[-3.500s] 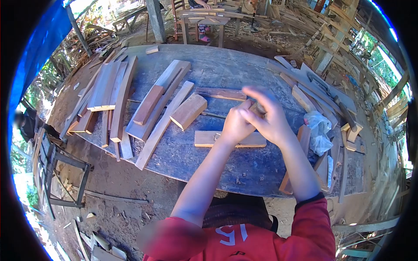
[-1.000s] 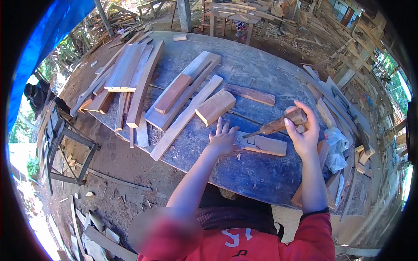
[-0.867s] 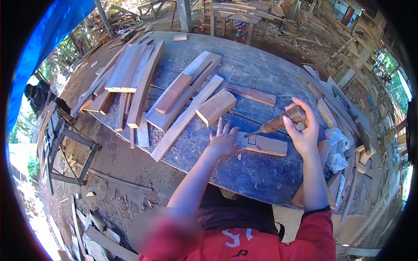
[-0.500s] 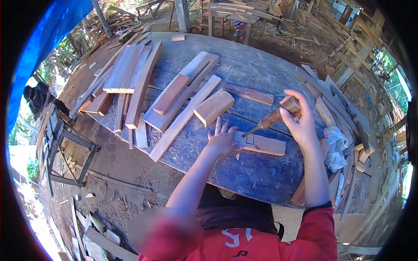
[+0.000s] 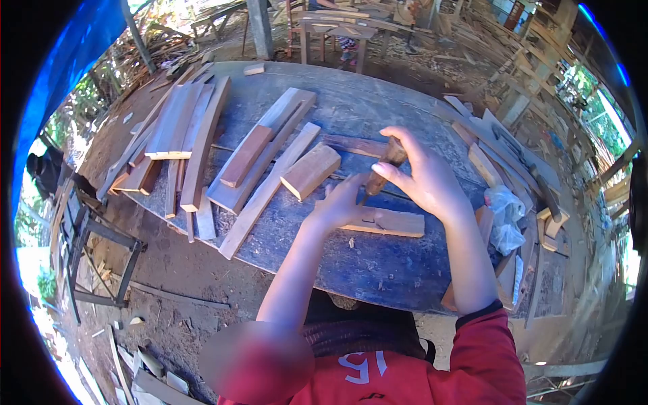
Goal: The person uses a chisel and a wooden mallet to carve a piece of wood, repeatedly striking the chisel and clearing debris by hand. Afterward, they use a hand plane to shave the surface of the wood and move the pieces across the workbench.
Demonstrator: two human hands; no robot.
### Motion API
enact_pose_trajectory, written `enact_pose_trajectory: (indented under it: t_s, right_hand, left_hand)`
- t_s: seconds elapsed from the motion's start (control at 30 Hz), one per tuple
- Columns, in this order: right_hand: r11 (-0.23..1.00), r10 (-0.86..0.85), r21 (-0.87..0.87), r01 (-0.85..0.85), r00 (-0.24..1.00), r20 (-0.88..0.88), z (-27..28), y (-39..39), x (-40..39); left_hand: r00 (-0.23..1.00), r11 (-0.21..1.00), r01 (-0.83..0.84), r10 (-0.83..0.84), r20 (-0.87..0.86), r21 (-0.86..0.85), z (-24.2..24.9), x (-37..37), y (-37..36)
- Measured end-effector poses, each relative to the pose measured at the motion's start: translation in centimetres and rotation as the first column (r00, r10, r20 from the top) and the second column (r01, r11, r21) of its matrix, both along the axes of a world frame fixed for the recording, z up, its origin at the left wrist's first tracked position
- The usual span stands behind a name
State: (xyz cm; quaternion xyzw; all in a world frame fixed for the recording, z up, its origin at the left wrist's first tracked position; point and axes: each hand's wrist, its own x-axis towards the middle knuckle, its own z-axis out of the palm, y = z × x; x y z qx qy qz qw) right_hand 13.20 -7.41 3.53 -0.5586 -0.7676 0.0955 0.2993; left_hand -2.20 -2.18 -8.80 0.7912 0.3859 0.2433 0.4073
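A wooden-handled chisel (image 5: 389,169) stands nearly upright over a short wood block (image 5: 398,223) on the blue-topped table. My right hand (image 5: 425,172) is closed around the chisel's handle, with the thumb along its side. Low on the chisel, my left hand (image 5: 341,202) has its fingers closed about the blade, right above the block's left end. A marked outline shows on the block beside the blade. The blade's tip is mostly hidden by my left fingers. Just beyond my left hand lies a thicker block (image 5: 310,170), and behind the chisel a narrow dark strip (image 5: 354,144).
Long boards (image 5: 270,192) and a slotted piece (image 5: 233,192) lie to the left, near stacked planks (image 5: 179,128). A plastic bag (image 5: 505,219) and a handsaw (image 5: 543,185) are at the right. A person sits at a far bench (image 5: 337,30).
The chisel has swung from a slant to nearly upright, and my right hand has moved left with it. My left hand has lifted off the block's end and closed around the blade.
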Motion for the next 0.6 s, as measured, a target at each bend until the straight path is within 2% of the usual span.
enact_pose_trajectory:
  t_s: [0.03, 0.07, 0.1, 0.13, 0.17, 0.2, 0.23, 0.3, 0.33, 0.4, 0.43, 0.5, 0.57, 0.6]
  right_hand:
    - [1.000, 0.000, 0.019, 0.000, 1.000, 0.002, 0.1, -0.2, 0.1]
    - [0.999, 0.009, -0.051, -0.011, 1.000, -0.023, 0.4, -0.3, 0.3]
    - [0.999, -0.002, -0.048, 0.001, 1.000, -0.020, 0.3, -0.5, 0.5]
    - [1.000, 0.013, -0.018, -0.013, 1.000, 0.002, 0.2, -0.6, 0.7]
    - [1.000, 0.029, 0.012, -0.029, 0.999, 0.022, 0.1, -0.7, 0.8]
    - [0.993, 0.016, -0.115, -0.014, 1.000, 0.018, 0.7, -1.2, 0.7]
    - [0.994, 0.008, -0.112, -0.006, 1.000, 0.017, 0.3, -1.3, 0.9]
    - [0.992, 0.039, 0.120, -0.034, 0.998, -0.041, -1.5, -1.0, 1.4]
    - [0.992, 0.029, 0.121, -0.024, 0.999, -0.043, -2.0, -1.0, 2.0]
    - [0.965, 0.076, 0.253, -0.066, 0.997, -0.029, -3.3, -1.3, 3.9]
    - [0.965, 0.077, 0.255, -0.067, 0.997, -0.027, -4.1, -1.4, 5.0]
    - [0.986, -0.084, 0.131, 0.106, 0.983, -0.166, -6.4, -2.3, 7.8]
    - [0.924, -0.367, -0.054, 0.379, 0.917, 0.158, -8.4, -3.5, 10.5]
    - [0.875, -0.432, -0.049, 0.481, 0.824, 0.367, -10.8, -4.3, 12.5]
  left_hand:
    - [1.000, 1.000, 0.014, -0.014, 0.004, 0.001, 1.4, 0.7, -0.2]
    - [0.978, 0.999, 0.025, -0.030, 0.208, 0.026, 3.1, 1.6, -0.5]
    - [0.915, 0.998, 0.032, -0.049, 0.401, 0.051, 4.1, 2.5, -0.6]
    - [0.914, 0.998, 0.042, -0.060, 0.402, 0.054, 4.4, 3.3, -0.4]
    - [0.899, 0.996, -0.038, -0.002, 0.437, 0.082, 4.5, 4.1, -0.3]
    - [0.879, 0.987, -0.119, 0.055, 0.473, 0.107, 4.5, 4.7, -0.2]
    - [0.880, 0.988, -0.111, 0.046, 0.472, 0.111, 4.0, 5.2, -0.3]
    - [0.819, 0.961, -0.217, 0.082, 0.568, 0.175, 2.9, 6.2, -0.4]
    - [0.836, 0.936, -0.265, 0.104, 0.539, 0.231, 2.7, 6.4, -0.5]
    - [0.848, 0.940, -0.258, 0.110, 0.518, 0.223, 2.7, 6.5, -1.3]
    - [0.855, 0.938, -0.267, 0.126, 0.503, 0.219, 3.0, 6.4, -1.5]
    - [0.854, 0.931, -0.302, 0.170, 0.492, 0.203, 3.0, 6.3, -1.6]
    - [0.825, 0.933, -0.327, 0.204, 0.527, 0.150, 3.1, 6.0, -1.5]
    - [0.825, 0.933, -0.328, 0.206, 0.526, 0.150, 3.1, 5.9, -1.5]
